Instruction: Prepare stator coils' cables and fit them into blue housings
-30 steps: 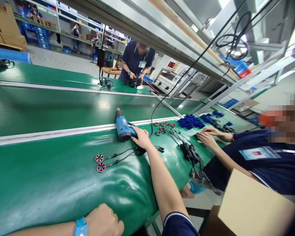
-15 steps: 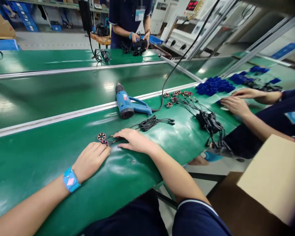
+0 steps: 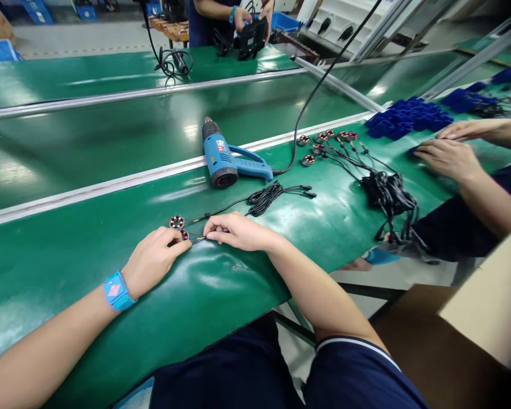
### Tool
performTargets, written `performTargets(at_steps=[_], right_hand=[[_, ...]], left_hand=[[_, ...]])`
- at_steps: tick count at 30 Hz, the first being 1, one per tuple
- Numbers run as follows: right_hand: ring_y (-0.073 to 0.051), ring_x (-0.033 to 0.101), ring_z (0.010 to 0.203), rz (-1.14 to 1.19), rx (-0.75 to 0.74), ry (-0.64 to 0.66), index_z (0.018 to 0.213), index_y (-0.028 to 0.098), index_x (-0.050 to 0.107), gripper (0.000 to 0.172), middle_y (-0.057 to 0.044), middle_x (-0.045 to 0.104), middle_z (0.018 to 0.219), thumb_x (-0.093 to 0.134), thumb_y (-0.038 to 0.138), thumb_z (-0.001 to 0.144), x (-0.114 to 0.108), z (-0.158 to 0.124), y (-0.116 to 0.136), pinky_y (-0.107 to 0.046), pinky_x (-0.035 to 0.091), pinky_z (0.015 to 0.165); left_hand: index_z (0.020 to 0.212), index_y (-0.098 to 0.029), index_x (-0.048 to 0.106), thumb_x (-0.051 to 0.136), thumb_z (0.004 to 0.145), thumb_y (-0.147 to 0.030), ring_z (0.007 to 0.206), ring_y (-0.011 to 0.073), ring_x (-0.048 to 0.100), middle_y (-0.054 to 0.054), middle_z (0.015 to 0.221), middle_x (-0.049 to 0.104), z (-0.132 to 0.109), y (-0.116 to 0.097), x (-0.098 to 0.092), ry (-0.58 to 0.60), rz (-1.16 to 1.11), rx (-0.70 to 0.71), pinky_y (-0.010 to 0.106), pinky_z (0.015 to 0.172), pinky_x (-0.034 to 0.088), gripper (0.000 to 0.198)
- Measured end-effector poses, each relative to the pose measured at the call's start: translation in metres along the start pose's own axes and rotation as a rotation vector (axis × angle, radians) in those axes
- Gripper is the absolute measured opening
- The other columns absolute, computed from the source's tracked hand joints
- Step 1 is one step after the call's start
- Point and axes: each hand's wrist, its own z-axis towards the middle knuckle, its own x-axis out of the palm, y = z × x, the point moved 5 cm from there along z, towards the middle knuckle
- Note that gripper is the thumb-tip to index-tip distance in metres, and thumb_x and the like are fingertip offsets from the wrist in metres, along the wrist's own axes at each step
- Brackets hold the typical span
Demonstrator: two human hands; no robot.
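My left hand (image 3: 153,257), with a blue wristband (image 3: 119,289), has its fingers closed at the nearer small motor stator (image 3: 185,234) and its thin wires (image 3: 198,239). Part of that stator is hidden behind the fingers. My right hand (image 3: 238,232) pinches the cable end of those wires between thumb and forefinger. Just beyond my left fingertips lies a second stator (image 3: 177,222), a ring with copper windings. Its black cable (image 3: 221,210) runs right, past my right hand, to a coiled cable bundle (image 3: 264,197) with plug ends.
Behind the bundle a blue heat gun (image 3: 221,162) lies on the green bench, its cord rising rightward. More stators (image 3: 308,160) with black cables (image 3: 387,193) lie to the right. A co-worker's hands (image 3: 449,156) are near blue pieces (image 3: 408,117). A cardboard box (image 3: 489,295) stands lower right.
My right hand's spread fingers have drawn together into a pinch on the cable. My left thumb has come forward to the wires. The view has tilted down, with things on the right shifting outward.
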Motion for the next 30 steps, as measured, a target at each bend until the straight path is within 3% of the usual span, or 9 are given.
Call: performTargets(at_steps=[3,6,9,11,13,17,22,27,30], right_hand=[[-0.012,0.063,0.078,-0.085,-0.06,-0.022,0.096,0.017,0.07,0.01,-0.004,0.066,0.097,0.06,0.018,0.096,0.002,0.0,0.003,-0.025,0.048,0.076],[-0.016,0.062,0.088,-0.128,-0.103,-0.068,0.094,0.019,0.069,0.009,-0.003,0.067,0.093,0.063,0.024,0.097,0.001,0.0,0.006,-0.028,0.047,0.081],[-0.019,0.06,0.097,-0.226,-0.138,-0.28,0.102,0.019,0.068,0.01,-0.005,0.069,0.1,0.064,0.026,0.097,-0.007,0.002,0.005,-0.034,0.045,0.092],[-0.022,0.058,0.104,-0.337,-0.084,-0.375,0.112,0.019,0.067,0.018,-0.007,0.068,0.11,0.068,0.024,0.095,-0.01,0.005,-0.002,-0.038,0.043,0.095],[-0.024,0.057,0.105,-0.421,0.012,-0.361,0.114,0.02,0.068,0.022,-0.007,0.069,0.112,0.072,0.024,0.092,-0.009,0.01,-0.013,-0.039,0.04,0.093],[-0.022,0.058,0.099,-0.405,0.092,-0.282,0.107,0.021,0.071,0.013,-0.006,0.07,0.104,0.066,0.028,0.097,-0.008,0.015,-0.025,-0.036,0.038,0.087],[-0.021,0.059,0.1,-0.352,0.066,-0.265,0.11,0.021,0.072,0.017,-0.007,0.07,0.107,0.061,0.03,0.1,-0.011,0.013,-0.028,-0.036,0.04,0.089],[-0.02,0.061,0.093,-0.313,-0.006,-0.267,0.106,0.019,0.073,0.015,-0.006,0.071,0.101,0.064,0.027,0.098,-0.009,0.016,-0.024,-0.035,0.044,0.09],[-0.021,0.062,0.098,-0.334,-0.041,-0.271,0.109,0.021,0.071,0.016,-0.005,0.071,0.104,0.065,0.03,0.097,-0.022,0.008,-0.02,-0.036,0.044,0.093]], left_hand=[[0.108,-0.02,0.07,0.049,0.103,-0.02,0.085,0.0197,0.059,0.006,0.097,0.066,-0.001,0.001,-0.001,-0.019,-0.04,0.0,0.032,0.072,0.051,0.021],[0.11,-0.018,0.068,0.058,0.1,-0.026,0.091,0.0179,0.062,0.007,0.101,0.066,-0.001,0.008,-0.006,-0.119,-0.13,-0.058,0.031,0.081,0.054,0.016],[0.111,-0.018,0.067,0.062,0.099,-0.026,0.1,0.0187,0.064,0.008,0.109,0.068,0.001,0.019,-0.012,-0.218,-0.142,-0.117,0.033,0.09,0.052,0.016],[0.115,-0.018,0.065,0.062,0.099,-0.031,0.106,0.0216,0.064,0.008,0.115,0.07,0.004,0.025,-0.01,-0.184,-0.108,-0.106,0.036,0.093,0.051,0.021],[0.119,-0.017,0.064,0.058,0.101,-0.036,0.11,0.024,0.064,0.009,0.119,0.07,0.006,0.028,-0.005,-0.103,-0.091,-0.088,0.039,0.094,0.051,0.027],[0.121,-0.015,0.064,0.052,0.103,-0.037,0.112,0.0257,0.063,0.01,0.119,0.07,0.006,0.031,0.003,-0.018,-0.073,-0.098,0.041,0.094,0.052,0.031],[0.125,-0.016,0.065,0.049,0.104,-0.037,0.109,0.0265,0.063,0.012,0.118,0.069,0.007,0.03,0.006,0.006,-0.066,-0.12,0.043,0.091,0.053,0.034],[0.115,-0.02,0.071,0.048,0.104,-0.036,0.108,0.026,0.061,0.009,0.114,0.069,0.006,0.03,0.007,0.048,-0.068,-0.121,0.042,0.09,0.052,0.029],[0.12,-0.018,0.066,0.053,0.102,-0.043,0.113,0.027,0.061,0.011,0.118,0.067,0.003,0.029,0.003,0.031,-0.08,-0.108,0.043,0.092,0.051,0.034]])
